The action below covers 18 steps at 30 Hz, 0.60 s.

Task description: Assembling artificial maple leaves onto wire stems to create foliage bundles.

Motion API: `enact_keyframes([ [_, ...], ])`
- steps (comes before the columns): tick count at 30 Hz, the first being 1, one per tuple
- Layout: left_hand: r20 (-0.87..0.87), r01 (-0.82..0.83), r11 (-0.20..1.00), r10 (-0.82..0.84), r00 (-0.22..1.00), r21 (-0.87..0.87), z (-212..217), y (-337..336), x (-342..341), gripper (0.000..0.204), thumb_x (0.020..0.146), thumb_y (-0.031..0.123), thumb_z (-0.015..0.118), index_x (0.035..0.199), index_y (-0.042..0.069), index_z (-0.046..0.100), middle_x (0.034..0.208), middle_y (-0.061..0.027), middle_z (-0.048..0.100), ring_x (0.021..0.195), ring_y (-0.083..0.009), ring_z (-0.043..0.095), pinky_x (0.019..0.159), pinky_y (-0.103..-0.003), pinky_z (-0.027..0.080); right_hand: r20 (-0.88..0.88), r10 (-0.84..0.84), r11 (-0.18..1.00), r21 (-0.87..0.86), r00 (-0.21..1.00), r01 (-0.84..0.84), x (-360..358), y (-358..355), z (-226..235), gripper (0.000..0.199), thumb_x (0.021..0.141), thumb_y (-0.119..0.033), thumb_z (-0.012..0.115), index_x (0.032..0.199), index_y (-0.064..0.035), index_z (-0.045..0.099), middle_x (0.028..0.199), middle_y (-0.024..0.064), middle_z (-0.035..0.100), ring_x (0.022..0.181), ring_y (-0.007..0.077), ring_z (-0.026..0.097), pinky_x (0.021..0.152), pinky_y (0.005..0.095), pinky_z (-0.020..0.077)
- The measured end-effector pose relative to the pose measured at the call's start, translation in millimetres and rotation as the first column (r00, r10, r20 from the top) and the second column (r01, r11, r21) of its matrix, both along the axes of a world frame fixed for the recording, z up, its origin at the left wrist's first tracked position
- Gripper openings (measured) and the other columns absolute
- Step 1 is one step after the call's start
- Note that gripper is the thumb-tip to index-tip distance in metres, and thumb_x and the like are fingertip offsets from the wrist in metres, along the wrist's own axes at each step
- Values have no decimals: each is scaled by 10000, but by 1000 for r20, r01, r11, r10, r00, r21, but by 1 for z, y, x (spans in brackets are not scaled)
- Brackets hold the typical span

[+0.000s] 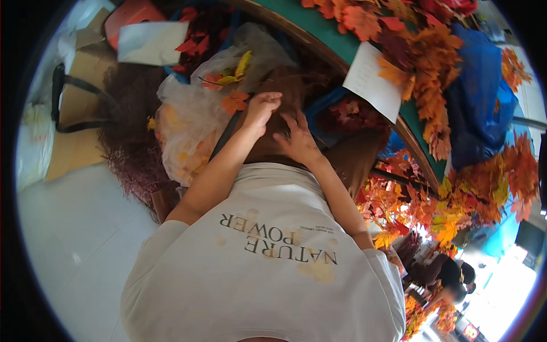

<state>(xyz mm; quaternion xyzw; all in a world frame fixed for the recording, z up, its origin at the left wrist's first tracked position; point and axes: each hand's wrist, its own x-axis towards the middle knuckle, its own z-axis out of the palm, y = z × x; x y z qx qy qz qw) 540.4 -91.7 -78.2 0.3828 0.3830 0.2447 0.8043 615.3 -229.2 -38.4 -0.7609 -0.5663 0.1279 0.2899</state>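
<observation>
My left hand [263, 112] is raised over my lap with its fingers curled in a pinch; what they hold, if anything, is too small to make out. Close by on the right, my right hand [300, 141] has its fingers apart and lies over the brown cloth [279, 149] on my lap. Left of my left hand is a translucent plastic bag [188, 94] with orange and yellow leaves showing inside. An orange artificial maple leaf [234, 102] and a yellow leaf [243, 64] rest on that bag.
A green-topped table [290, 12] curves ahead, carrying orange leaf garlands [436, 68], a white paper sheet [373, 80] and a blue bag [478, 97]. Dark twiggy bundles [128, 114] and cardboard [80, 125] stand at left. Another person [450, 273] bends at lower right.
</observation>
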Motion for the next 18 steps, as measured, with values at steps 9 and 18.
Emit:
enact_keyframes([
  [9, 97, -202, 896, 259, 961, -395, -7, 21, -16, 175, 866, 107, 572, 1013, 15, 545, 984, -91, 599, 866, -188, 605, 797, -308, 484, -63, 162, 987, 35, 985, -160, 15, -5, -10, 338, 737, 10, 560, 1061, -74, 598, 1110, 126, 593, 914, 308, 571, 801, 400, 476],
  [18, 429, -225, 896, 388, 816, -382, 29, 63, -33, 357, 952, 321, 429, 1102, 9, 514, 809, -45, 580, 711, -160, 566, 821, -381, 493, 277, 343, 938, -53, 898, -342, 38, -85, 74, 442, 615, 54, 535, 1013, -99, 651, 1090, 18, 634, 937, 237, 579, 763, 340, 470],
])
